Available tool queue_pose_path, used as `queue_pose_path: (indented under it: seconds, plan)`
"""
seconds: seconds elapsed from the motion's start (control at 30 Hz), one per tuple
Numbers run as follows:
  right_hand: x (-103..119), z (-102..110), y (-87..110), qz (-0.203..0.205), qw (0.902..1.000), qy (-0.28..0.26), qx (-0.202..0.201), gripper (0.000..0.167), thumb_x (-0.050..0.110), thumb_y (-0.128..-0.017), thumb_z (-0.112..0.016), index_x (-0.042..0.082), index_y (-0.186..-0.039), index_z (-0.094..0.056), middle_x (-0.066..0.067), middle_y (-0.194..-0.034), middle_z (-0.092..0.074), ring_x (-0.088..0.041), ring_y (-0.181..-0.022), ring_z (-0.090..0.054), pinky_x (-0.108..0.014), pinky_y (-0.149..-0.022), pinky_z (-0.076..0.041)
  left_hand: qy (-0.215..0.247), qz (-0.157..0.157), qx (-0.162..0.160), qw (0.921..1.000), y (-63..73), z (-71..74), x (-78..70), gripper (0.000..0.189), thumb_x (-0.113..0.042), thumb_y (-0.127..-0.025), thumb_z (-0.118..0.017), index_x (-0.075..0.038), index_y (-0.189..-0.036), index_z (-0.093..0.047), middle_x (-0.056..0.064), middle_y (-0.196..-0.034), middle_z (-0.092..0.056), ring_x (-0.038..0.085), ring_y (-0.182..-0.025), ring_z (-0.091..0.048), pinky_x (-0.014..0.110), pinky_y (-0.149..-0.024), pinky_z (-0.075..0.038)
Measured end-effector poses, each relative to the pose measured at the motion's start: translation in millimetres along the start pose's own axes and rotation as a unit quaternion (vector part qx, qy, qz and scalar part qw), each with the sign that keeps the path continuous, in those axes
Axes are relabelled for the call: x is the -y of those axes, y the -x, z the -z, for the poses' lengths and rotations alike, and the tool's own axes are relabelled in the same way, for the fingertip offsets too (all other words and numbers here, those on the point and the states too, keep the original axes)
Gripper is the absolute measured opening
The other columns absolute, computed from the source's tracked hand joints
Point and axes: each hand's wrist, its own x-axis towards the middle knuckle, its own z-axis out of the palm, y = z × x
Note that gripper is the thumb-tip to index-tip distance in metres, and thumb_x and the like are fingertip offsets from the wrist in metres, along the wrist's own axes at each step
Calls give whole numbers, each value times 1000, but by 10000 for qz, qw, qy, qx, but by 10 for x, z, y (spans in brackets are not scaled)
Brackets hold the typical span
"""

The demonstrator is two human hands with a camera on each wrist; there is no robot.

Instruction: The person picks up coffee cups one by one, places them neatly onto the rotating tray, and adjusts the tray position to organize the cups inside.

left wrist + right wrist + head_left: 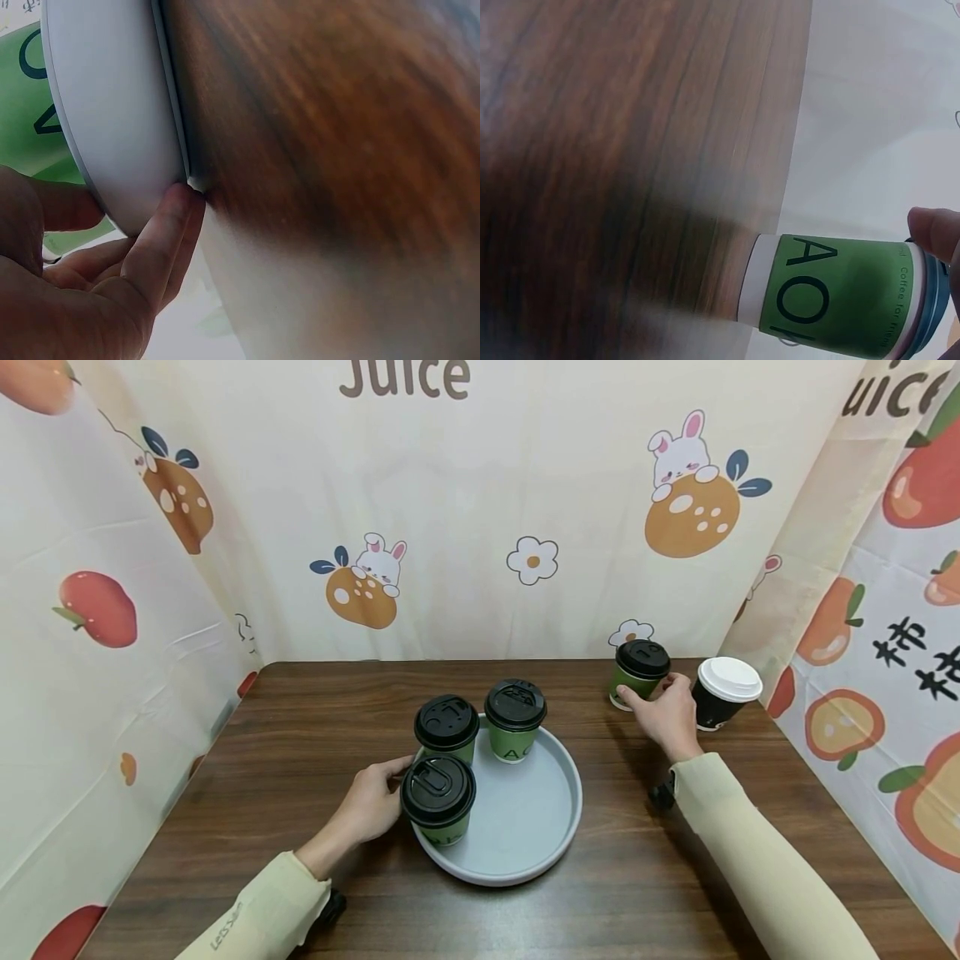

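Observation:
My left hand [375, 800] pinches the left rim of a round light-grey tray [525, 852], and the left wrist view shows its fingers [154, 244] along the tray's outer wall. On the tray's left and back stand three green paper cups with black lids: a front cup [438, 797], a cup behind it [447, 727] and a back cup [516, 722]. At the back right, my right hand [670, 718] holds another green cup [637, 672] with a black lid, upright. In the right wrist view its thumb [934, 229] lies by that cup's lid.
Just right of the right hand stands a black cup [723, 693] with a white lid. A brown wooden table [315, 718] bears everything, and a printed curtain [465, 485] hangs behind its back edge and along both sides.

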Motion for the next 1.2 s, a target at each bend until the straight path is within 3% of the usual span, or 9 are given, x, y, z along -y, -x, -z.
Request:
queue_pose_path:
  seconds: [0.63, 1.2]
  plan:
    - [-47, -44, -148, -237, 9995, -94, 193, 109, 61, -87, -71, -6, -156, -19, -35, -147, -41, -49, -136, -42, -60, -111, -38, 62, 48, 35, 10000, 11, 2, -17, 43, -13, -99, -67, -1, -140, -62, 9, -116, -73, 26, -112, -66, 48, -99, -52]
    - [-82, -72, -255, -276, 9994, -184, 77, 99, 55, -85, -77, -5, -150, -32, -29, -142, -49, -45, -132, -47, -57, -111, -40, 58, 46, 39, 10000, 17, 5, -29, 43, -12, -99, -67, -1, -140, -61, 10, -117, -73, 26, -112, -67, 48, -98, -53]
